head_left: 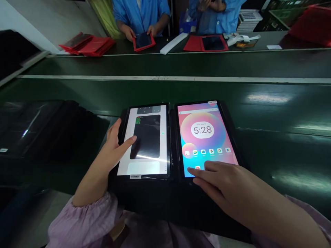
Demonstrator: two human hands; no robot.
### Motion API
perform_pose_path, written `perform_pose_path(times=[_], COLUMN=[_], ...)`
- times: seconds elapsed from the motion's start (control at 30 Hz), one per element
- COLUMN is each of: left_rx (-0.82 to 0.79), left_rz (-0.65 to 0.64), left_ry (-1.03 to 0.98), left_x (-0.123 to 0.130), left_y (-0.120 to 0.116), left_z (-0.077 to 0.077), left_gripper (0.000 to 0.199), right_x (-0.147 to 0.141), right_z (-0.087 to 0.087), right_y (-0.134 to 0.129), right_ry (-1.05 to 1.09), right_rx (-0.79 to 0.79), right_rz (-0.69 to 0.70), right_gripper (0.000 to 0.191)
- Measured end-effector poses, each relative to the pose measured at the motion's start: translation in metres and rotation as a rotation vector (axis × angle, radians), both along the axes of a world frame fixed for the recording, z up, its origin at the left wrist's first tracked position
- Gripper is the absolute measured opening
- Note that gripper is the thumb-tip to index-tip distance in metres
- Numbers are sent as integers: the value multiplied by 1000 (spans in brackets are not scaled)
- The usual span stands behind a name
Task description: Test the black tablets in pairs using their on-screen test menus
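Note:
Two lit tablets lie side by side in front of me. The left tablet [147,165] shows a white screen with a dark panel and small green text. My left hand [115,146] holds its left edge, thumb over the screen and fingers along the side. On the right tablet [207,137] is a colourful home screen with a clock reading 5:28 and app icons. My right hand [222,181] reaches over its lower part, index finger extended to the lower left of the screen, thumb apart below. I cannot tell whether that fingertip touches the glass.
Dark stacked devices [33,127] stand at the left. Beyond a pale rail [116,78], a co-worker's hands [152,31] hold a tablet in a red cover [137,48]. Red covers [95,46], a white strip [173,43] and another red-covered tablet [193,43] lie there.

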State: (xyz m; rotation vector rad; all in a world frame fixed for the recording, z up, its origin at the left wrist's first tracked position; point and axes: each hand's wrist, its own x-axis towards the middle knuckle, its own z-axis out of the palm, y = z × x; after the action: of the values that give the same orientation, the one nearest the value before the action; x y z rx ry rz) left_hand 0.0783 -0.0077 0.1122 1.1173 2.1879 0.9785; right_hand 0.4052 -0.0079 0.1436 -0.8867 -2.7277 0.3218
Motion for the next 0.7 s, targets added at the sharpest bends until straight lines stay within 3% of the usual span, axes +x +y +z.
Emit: perform_pose_path(times=[0.17, 0.43, 0.6, 0.7], left_rx=[-29, -27, -39, -14], left_rz=[28, -59, -34, -21], left_ry=[18, 127, 122, 127], left_x=[1, -16, -13, -8], left_y=[0, -3, -2, -3], left_z=[0, -11, -9, -7], left_gripper=[96, 98, 98, 98], right_x=[6, 22, 27, 30], right_z=[7, 20, 22, 18], right_y=[6, 24, 44, 60], right_ry=[28, 108, 231, 275], right_rx=[6, -33, -10, 83], right_rz=[-12, -125, -271, -369], right_gripper=[35, 48, 57, 57])
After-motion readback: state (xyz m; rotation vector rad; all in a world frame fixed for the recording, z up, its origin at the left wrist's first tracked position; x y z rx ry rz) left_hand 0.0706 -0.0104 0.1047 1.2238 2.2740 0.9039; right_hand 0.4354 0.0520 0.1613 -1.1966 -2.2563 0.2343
